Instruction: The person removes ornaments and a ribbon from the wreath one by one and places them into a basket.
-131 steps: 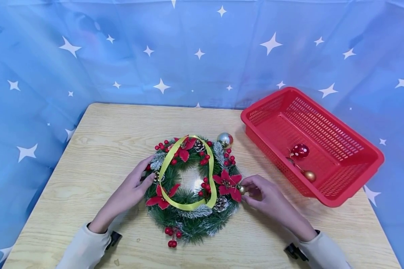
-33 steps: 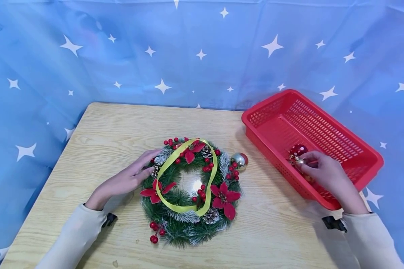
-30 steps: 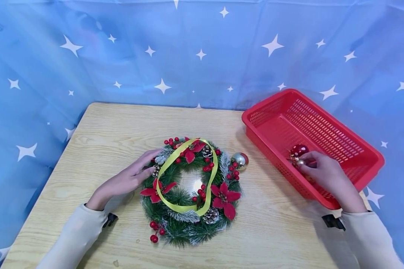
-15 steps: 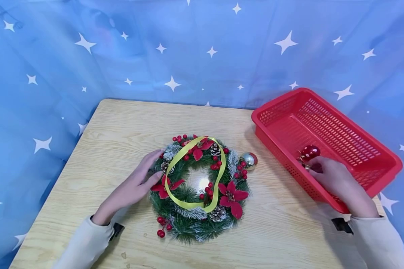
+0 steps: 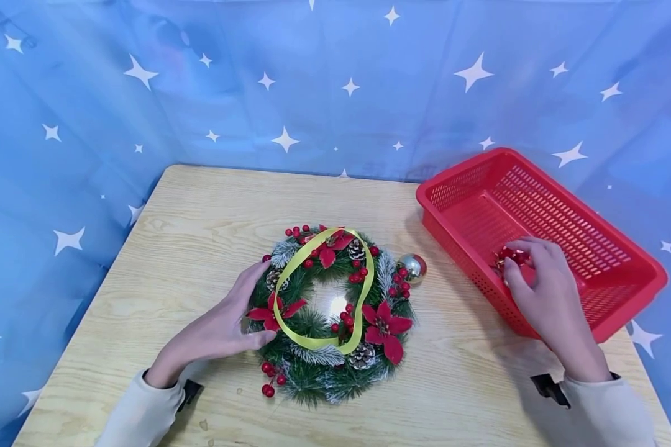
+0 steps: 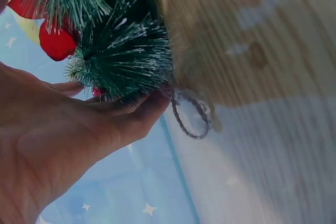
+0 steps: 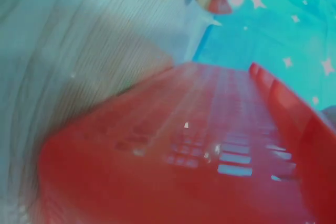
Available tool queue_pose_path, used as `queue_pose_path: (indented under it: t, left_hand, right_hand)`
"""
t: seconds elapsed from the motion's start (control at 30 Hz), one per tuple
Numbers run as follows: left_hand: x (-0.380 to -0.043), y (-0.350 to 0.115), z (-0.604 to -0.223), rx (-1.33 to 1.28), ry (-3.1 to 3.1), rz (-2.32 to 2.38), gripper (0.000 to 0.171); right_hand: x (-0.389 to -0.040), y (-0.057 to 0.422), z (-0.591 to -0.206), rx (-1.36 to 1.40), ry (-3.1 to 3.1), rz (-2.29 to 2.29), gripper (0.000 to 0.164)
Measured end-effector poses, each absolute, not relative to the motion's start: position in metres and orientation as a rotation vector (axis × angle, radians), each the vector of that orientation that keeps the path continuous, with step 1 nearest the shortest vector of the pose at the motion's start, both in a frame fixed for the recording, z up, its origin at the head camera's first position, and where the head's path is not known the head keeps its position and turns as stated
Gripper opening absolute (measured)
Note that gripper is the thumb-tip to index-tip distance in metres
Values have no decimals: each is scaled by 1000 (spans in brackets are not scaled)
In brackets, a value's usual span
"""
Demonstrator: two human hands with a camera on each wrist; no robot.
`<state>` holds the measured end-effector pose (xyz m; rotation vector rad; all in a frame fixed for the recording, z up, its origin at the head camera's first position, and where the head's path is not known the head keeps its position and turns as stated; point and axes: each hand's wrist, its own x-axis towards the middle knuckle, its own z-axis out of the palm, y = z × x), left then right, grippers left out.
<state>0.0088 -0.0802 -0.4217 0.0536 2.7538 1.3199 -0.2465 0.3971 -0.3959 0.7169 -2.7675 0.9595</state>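
In the head view, a green Christmas wreath [image 5: 313, 379] lies on the table, with red poinsettias, berries, pine cones and a looped yellow ribbon [image 5: 299, 257]. My left hand [image 5: 215, 329] rests against its left edge, thumb and fingers spread apart. The left wrist view shows those fingers [image 6: 142, 116] extended along the pine needles [image 6: 126, 56]. My right hand [image 5: 548, 298] reaches into the red basket [image 5: 464, 270] and pinches a red bauble [image 5: 511, 256] between thumb and fingers, partly covering it. The right wrist view is blurred and hides this hand's fingertips behind the basket wall [image 7: 136, 171].
A shiny silver and red bauble [image 5: 410, 267] touches or sits close to the wreath's upper right side. The wooden table [image 5: 218, 205] ends at a blue star-printed cloth [image 5: 313, 93]. In the left wrist view, a thin loop [image 6: 191, 116] shows beyond the fingertips.
My right hand left the wreath's right side, where it pinched a small gold bauble, and went into the basket, lately shifting onto the red bauble. My left thumb moved down the wreath, widening the hand.
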Motion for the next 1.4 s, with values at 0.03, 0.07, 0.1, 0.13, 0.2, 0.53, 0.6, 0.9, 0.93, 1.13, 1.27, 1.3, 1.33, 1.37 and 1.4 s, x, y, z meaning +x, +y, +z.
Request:
queue_pose_path:
  t: [0.03, 0.07, 0.1, 0.13, 0.2, 0.53, 0.6, 0.9, 0.93, 1.13, 1.27, 1.3, 1.33, 1.37, 1.4]
  left_hand:
    - [8, -79, -422, 23, 2748, 1316, 120]
    - [8, -77, -422, 2, 2745, 1315, 121]
    - [7, -76, -423, -16, 2750, 1308, 122]
    - [6, -74, -424, -30, 2764, 1297, 123]
    - [4, -70, -426, -43, 2803, 1278, 125]
    - [-4, -68, -429, 22, 2852, 1258, 125]
    - [-5, -68, -427, 35, 2842, 1253, 124]
    - [-7, -74, -426, 61, 2799, 1255, 120]
    - [-8, -75, -426, 64, 2789, 1259, 119]
    - [-12, -81, -429, 115, 2751, 1321, 119]
    - [-13, -82, -430, 109, 2749, 1353, 122]
    - [-13, -82, -430, 100, 2745, 1357, 123]
    - [-13, -81, -430, 91, 2742, 1356, 124]
    - [-13, -81, -430, 82, 2738, 1354, 124]
    - [-13, -81, -430, 77, 2736, 1351, 124]
  right_hand:
    - [-244, 395, -396, 718, -2739, 985, 45]
    - [-242, 393, -396, 725, -2705, 1006, 45]
    - [-240, 391, -396, 732, -2673, 1026, 45]
    - [-238, 389, -396, 742, -2639, 1047, 46]
    - [-234, 385, -396, 772, -2573, 1071, 47]
    - [-217, 363, -396, 937, -2400, 1177, 39]
    - [-215, 359, -398, 968, -2379, 1213, 38]
    - [-209, 345, -412, 1065, -2377, 1247, 40]
    - [-209, 344, -414, 1078, -2379, 1244, 40]
    - [-207, 340, -427, 1162, -2414, 1234, 41]
    - [-209, 338, -435, 1181, -2501, 1223, 45]
    - [-209, 338, -436, 1179, -2527, 1212, 46]
    - [-209, 338, -438, 1174, -2556, 1201, 48]
    - [-210, 338, -439, 1171, -2582, 1191, 50]
    - [-210, 338, -440, 1167, -2608, 1175, 52]
